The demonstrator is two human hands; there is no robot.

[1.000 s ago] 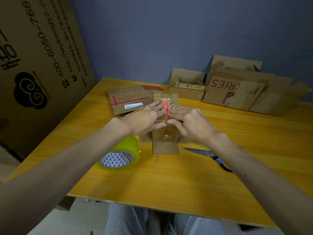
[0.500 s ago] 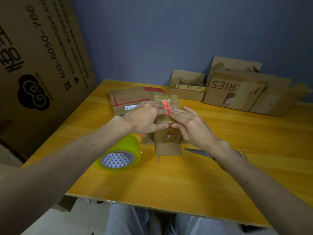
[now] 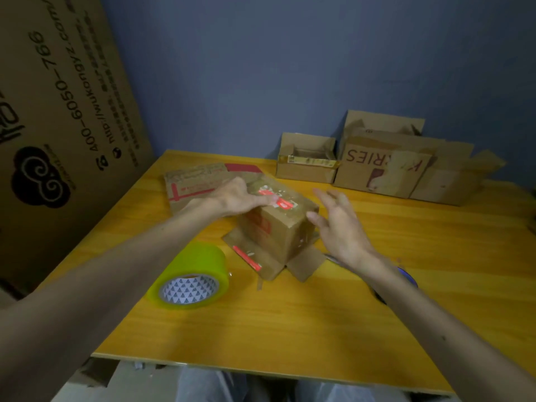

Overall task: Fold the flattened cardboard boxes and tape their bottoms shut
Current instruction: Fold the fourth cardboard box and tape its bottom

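A small brown cardboard box [image 3: 275, 230] with red tape marks stands upside down mid-table, turned corner-on to me, its lower flaps splayed on the wood. My left hand [image 3: 240, 197] presses on its top left edge, fingers over the taped seam. Just right of the box my right hand [image 3: 338, 224] hovers with fingers spread, fingertips near the box's right corner. A flattened box [image 3: 197, 181] with red stripes lies behind my left hand. A yellow-green tape roll [image 3: 191, 278] lies on its side at the front left.
Blue-handled scissors [image 3: 406, 275] lie mostly hidden under my right wrist. Three folded open boxes [image 3: 377, 166] line the back right of the yellow table [image 3: 290, 329]. A large printed cardboard sheet [image 3: 58, 111] leans along the left.
The box has been rotated corner-on toward me. My right hand has lifted off its top and opened beside it. The view has tilted up slightly.
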